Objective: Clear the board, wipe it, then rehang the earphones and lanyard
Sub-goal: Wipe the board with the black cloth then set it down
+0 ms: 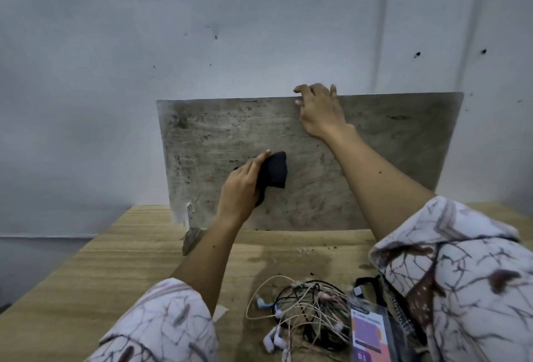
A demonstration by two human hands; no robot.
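Observation:
A worn grey board [389, 159] stands upright on the wooden table, leaning against the wall. My left hand [240, 188] grips a black cloth [274, 171] and presses it against the board's lower middle. My right hand [320, 110] holds the board's top edge, fingers curled over it. A tangle of earphones [302, 312] with white, beige and black cables lies on the table near me. Beside it to the right lies a lanyard [372, 289] with a clear ID card holder [369, 333], partly hidden under my right sleeve.
The wooden table [115, 269] runs up to a pale wall [202, 30] with small holes and a screw. A torn flap [191, 239] peels from the board's lower left corner. The table's left edge drops off at the left.

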